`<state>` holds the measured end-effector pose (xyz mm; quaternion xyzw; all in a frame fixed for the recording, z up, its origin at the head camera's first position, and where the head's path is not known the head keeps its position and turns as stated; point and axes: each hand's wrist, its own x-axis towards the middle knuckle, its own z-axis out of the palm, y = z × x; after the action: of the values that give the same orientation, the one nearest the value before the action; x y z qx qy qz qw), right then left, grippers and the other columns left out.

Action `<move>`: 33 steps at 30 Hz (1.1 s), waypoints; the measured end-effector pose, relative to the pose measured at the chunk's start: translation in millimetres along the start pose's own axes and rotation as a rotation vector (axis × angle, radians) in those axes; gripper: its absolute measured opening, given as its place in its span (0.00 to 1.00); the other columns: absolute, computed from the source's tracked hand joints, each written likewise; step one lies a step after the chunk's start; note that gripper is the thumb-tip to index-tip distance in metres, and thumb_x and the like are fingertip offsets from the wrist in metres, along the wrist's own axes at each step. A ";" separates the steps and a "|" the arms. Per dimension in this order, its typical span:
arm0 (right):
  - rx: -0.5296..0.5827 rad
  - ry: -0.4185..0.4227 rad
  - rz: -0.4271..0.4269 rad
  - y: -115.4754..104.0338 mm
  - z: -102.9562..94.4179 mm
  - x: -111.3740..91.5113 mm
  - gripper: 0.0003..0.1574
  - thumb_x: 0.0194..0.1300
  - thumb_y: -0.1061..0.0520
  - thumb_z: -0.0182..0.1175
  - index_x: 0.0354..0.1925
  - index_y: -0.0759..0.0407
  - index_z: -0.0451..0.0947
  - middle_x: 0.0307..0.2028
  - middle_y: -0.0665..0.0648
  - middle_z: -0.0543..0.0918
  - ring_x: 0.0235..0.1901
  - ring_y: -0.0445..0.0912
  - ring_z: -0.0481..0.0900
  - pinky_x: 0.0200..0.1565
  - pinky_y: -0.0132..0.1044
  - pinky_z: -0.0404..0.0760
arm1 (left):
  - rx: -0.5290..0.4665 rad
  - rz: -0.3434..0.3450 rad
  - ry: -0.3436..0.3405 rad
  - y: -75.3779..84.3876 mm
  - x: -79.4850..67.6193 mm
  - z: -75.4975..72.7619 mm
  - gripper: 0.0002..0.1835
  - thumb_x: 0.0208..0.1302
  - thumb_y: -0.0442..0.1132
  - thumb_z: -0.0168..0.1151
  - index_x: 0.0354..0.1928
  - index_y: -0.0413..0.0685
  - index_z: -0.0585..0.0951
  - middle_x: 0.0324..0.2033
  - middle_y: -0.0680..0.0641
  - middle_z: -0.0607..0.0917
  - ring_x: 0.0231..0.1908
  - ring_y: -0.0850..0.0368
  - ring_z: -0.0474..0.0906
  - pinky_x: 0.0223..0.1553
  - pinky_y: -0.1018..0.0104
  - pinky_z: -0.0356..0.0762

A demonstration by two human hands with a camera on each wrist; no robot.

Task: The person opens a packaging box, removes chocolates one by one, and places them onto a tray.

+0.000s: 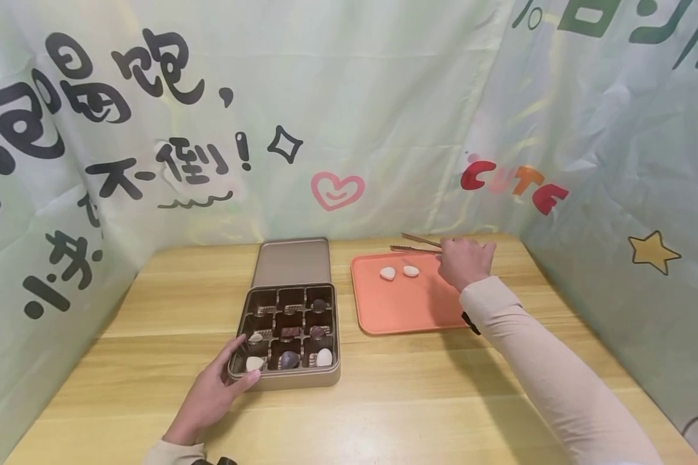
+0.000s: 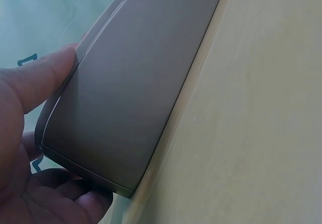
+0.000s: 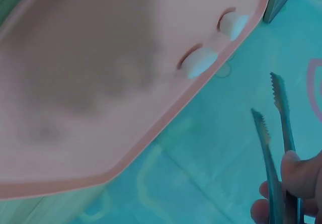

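Note:
My left hand [image 1: 212,391] grips the near left corner of a brown metal tin [image 1: 291,380], thumb at the rim and fingers curled round the side in the left wrist view. Inside the tin, a dark divider insert holds several small rounded pieces, white, dark grey and dark reddish. My right hand [image 1: 468,261] holds metal tongs [image 3: 287,128] over the far right part of a coral tray [image 1: 407,310]. The tongs' toothed tips stand apart with nothing between them. Two white rounded pieces, one left [image 1: 387,274] and one right [image 1: 410,271], lie on the tray.
The tin's lid [image 1: 293,261] lies folded back behind it. Tin and tray stand side by side on a wooden table [image 1: 395,413]. A pale printed cloth [image 1: 384,97] hangs along the table's back and sides.

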<state>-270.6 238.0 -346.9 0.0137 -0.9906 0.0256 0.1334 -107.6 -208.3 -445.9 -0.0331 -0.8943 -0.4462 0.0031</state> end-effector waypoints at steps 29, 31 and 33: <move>-0.119 0.389 -0.390 -74.3 18.4 -7.9 0.27 0.54 0.31 0.66 0.31 0.52 0.79 0.21 0.55 0.79 0.27 0.52 0.78 0.28 0.47 0.75 | -0.017 -0.023 -0.001 0.6 1.4 0.8 0.44 0.60 0.51 0.68 0.74 0.54 0.58 0.55 0.31 0.78 0.36 0.54 0.77 0.42 0.52 0.79; -0.126 0.387 -0.402 -79.9 19.5 -8.0 0.27 0.55 0.30 0.66 0.31 0.51 0.80 0.21 0.54 0.79 0.27 0.52 0.78 0.29 0.46 0.76 | -0.018 -0.022 -0.002 0.4 1.4 0.7 0.44 0.60 0.51 0.68 0.75 0.54 0.58 0.55 0.31 0.77 0.37 0.53 0.77 0.43 0.50 0.79; -0.130 0.378 -0.414 -85.3 20.6 -7.9 0.26 0.55 0.30 0.65 0.32 0.51 0.80 0.22 0.53 0.79 0.28 0.51 0.79 0.30 0.46 0.76 | -0.020 -0.021 -0.003 0.1 1.4 0.8 0.44 0.60 0.51 0.68 0.75 0.55 0.57 0.55 0.31 0.77 0.38 0.53 0.78 0.44 0.48 0.79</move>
<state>-265.5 151.9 -364.9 0.2022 -0.9238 -0.0635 0.3188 -108.9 -207.6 -446.2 -0.0242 -0.8902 -0.4548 -0.0033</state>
